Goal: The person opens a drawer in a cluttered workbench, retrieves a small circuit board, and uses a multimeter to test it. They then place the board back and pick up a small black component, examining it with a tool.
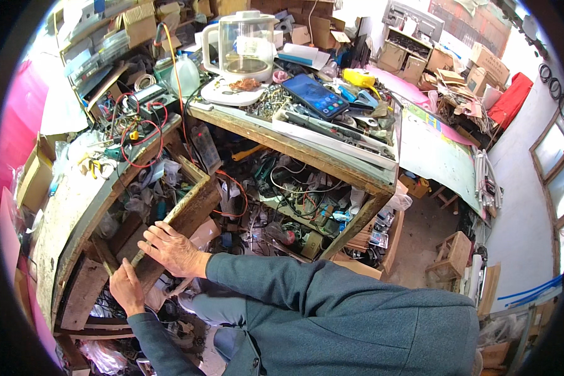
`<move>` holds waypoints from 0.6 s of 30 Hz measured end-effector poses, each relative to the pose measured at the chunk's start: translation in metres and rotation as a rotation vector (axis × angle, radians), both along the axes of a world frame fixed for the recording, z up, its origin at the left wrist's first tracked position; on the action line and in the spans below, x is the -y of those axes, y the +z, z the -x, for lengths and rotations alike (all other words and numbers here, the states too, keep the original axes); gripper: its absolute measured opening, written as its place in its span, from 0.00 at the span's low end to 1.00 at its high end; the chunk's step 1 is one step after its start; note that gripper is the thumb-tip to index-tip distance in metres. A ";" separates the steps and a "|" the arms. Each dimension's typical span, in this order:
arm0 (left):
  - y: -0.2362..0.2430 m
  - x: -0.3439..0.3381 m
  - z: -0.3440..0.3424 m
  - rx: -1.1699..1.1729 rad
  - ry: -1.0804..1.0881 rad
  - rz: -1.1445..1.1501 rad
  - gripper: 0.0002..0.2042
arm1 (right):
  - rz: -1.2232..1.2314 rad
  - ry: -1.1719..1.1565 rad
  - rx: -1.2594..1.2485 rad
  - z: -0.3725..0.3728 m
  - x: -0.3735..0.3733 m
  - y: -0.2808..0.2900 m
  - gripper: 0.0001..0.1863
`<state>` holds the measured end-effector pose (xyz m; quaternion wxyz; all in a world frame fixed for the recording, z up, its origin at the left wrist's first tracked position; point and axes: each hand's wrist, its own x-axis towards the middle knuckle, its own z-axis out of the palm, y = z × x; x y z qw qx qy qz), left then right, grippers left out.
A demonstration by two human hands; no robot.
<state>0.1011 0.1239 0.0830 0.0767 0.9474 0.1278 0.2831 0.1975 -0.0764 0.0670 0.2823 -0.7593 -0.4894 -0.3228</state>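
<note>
A worn wooden drawer [192, 212] stands pulled out from under the left-hand worktable, with plastic bags and loose parts inside it. My right hand [172, 250] lies over the top edge of its front board, fingers hooked across the wood. Closer to me, my left hand [127, 289] grips the same drawer near its near corner, fingers up and closed round the edge. The palm side of both hands is hidden.
Right of the drawer is a workbench [282, 139] bearing a glass kettle [241, 47], a phone [315, 96] and a tray of tools [332, 135]. Cables and parts crowd the space beneath it. A wooden stool [450, 255] stands at the right. Red test leads [145, 147] trail over the left worktable.
</note>
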 end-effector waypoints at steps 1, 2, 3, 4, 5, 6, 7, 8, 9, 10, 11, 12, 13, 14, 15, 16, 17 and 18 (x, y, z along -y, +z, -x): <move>-0.001 0.000 0.000 0.010 0.000 0.005 0.23 | -0.006 0.002 0.001 0.000 0.000 0.000 0.30; -0.002 0.000 0.000 0.021 -0.001 0.010 0.23 | -0.004 0.002 0.000 0.000 0.000 0.000 0.30; -0.002 0.000 0.000 0.013 0.002 0.003 0.22 | -0.002 0.002 0.000 0.000 0.000 0.001 0.30; -0.002 -0.002 0.000 0.006 0.004 -0.004 0.22 | -0.001 0.002 -0.001 0.000 0.000 0.000 0.30; -0.002 -0.003 0.000 -0.002 0.006 -0.011 0.22 | -0.010 0.009 0.002 0.000 -0.001 0.000 0.29; -0.003 -0.003 0.000 -0.006 0.007 -0.007 0.22 | -0.019 0.015 0.005 -0.001 -0.001 -0.001 0.29; -0.003 -0.004 0.001 -0.011 0.009 -0.003 0.22 | -0.029 0.022 0.007 -0.001 -0.002 -0.001 0.29; -0.003 -0.004 0.001 -0.015 0.012 0.001 0.23 | -0.025 0.018 0.004 -0.001 -0.002 -0.001 0.29; -0.002 -0.004 0.001 -0.025 0.013 0.007 0.23 | -0.022 0.015 0.000 -0.001 -0.002 -0.002 0.29; 0.000 -0.002 0.001 -0.036 0.014 0.014 0.23 | -0.017 0.011 -0.005 -0.001 -0.002 -0.002 0.30; 0.000 -0.001 0.001 -0.047 0.015 0.022 0.23 | -0.019 0.013 -0.007 -0.001 -0.002 -0.003 0.30; -0.001 -0.001 0.000 -0.035 0.013 0.012 0.23 | -0.020 0.015 -0.008 -0.002 -0.002 -0.003 0.29; -0.001 -0.001 0.000 -0.024 0.012 0.002 0.22 | -0.022 0.017 -0.010 -0.002 -0.003 -0.004 0.29; -0.002 -0.001 0.000 -0.012 0.011 -0.008 0.22 | -0.024 0.014 -0.007 -0.003 -0.003 -0.005 0.29; -0.002 -0.001 0.000 -0.017 0.010 -0.008 0.22 | -0.027 0.011 -0.004 -0.003 -0.004 -0.005 0.29; -0.002 -0.001 0.001 -0.023 0.010 -0.009 0.22 | -0.030 0.008 -0.002 -0.003 -0.004 -0.006 0.29; -0.001 -0.001 0.001 -0.028 0.009 -0.010 0.22 | -0.034 0.006 0.002 -0.003 -0.005 -0.006 0.29; -0.001 -0.001 0.001 -0.031 0.005 -0.004 0.21 | -0.038 0.003 0.006 -0.004 -0.006 -0.007 0.29</move>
